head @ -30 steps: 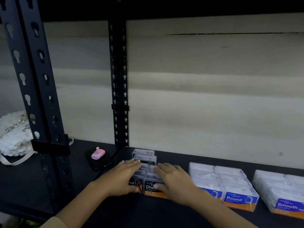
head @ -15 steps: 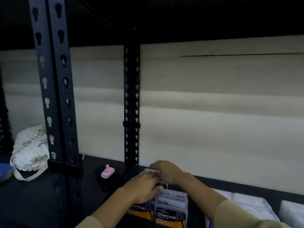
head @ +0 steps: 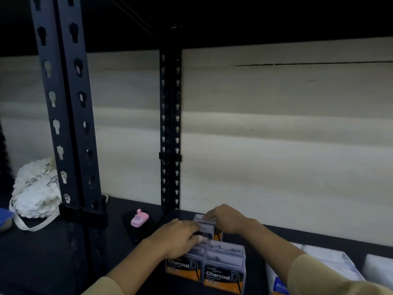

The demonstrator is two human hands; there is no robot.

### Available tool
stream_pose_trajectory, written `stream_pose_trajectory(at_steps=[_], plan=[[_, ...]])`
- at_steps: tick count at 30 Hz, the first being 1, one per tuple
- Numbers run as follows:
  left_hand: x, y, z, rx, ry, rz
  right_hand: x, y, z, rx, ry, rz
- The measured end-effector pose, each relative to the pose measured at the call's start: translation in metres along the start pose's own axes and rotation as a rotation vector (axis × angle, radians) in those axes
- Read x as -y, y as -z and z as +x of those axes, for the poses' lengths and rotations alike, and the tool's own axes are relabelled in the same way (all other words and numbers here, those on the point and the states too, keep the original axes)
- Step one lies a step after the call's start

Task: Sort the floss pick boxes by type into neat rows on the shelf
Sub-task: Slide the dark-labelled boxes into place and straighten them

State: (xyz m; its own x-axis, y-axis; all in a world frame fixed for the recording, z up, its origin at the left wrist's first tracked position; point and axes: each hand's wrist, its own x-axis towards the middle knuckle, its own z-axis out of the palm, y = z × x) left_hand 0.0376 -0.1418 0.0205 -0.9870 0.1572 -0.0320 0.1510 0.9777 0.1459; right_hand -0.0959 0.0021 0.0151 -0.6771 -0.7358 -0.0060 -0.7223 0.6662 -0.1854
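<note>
1. Charcoal boxes [head: 223, 271]: two stand side by side at the front of the shelf [head: 53, 252], labels toward me. More boxes sit behind them in the same block, the rearmost near the wall [head: 276, 145].
2. Rear box [head: 209, 227]: this is the one I am working. It stands upright behind the front pair, partly hidden by my fingers.
3. Left hand [head: 177, 237]: laid over the near side of the rear box, fingers curled against it. Whether it truly grips or only presses, I cannot tell.
4. Right hand [head: 226, 218]: fingers bent over the box's top back edge, apparently pinching it.
5. Step in hand, as I judge it: squaring the rear box into the Charcoal row. I would press evenly from both sides and slide it flush against its neighbours, keeping it upright.
6. Blue-label box [head: 278, 286]: to the right at the frame's bottom edge, apart from the Charcoal block.
7. Post [head: 170, 124]: just behind the block; a pink item [head: 139, 219] lies to the left.
</note>
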Motion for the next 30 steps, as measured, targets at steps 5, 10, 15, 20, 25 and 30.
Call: stream_pose_trajectory(at_steps=[5,10,15,20,25,30], plan=[[0.003,0.002,-0.005,-0.019,0.031,0.017,-0.013,0.003,-0.018,-0.036,-0.013,-0.024],[-0.004,0.001,-0.006,-0.039,0.059,0.024,-0.022,0.004,-0.033,-0.035,-0.01,-0.002],[-0.003,-0.001,-0.006,-0.049,0.081,-0.007,-0.025,0.006,-0.047,-0.028,-0.019,0.039],[-0.006,-0.001,-0.005,-0.05,0.086,-0.005,-0.028,0.004,-0.06,-0.009,-0.058,0.158],[-0.005,-0.007,0.0,-0.039,0.104,-0.044,-0.024,0.003,-0.07,0.0,-0.083,0.245],[-0.01,-0.01,0.003,-0.041,0.089,-0.08,-0.019,0.002,-0.076,-0.007,-0.097,0.262]])
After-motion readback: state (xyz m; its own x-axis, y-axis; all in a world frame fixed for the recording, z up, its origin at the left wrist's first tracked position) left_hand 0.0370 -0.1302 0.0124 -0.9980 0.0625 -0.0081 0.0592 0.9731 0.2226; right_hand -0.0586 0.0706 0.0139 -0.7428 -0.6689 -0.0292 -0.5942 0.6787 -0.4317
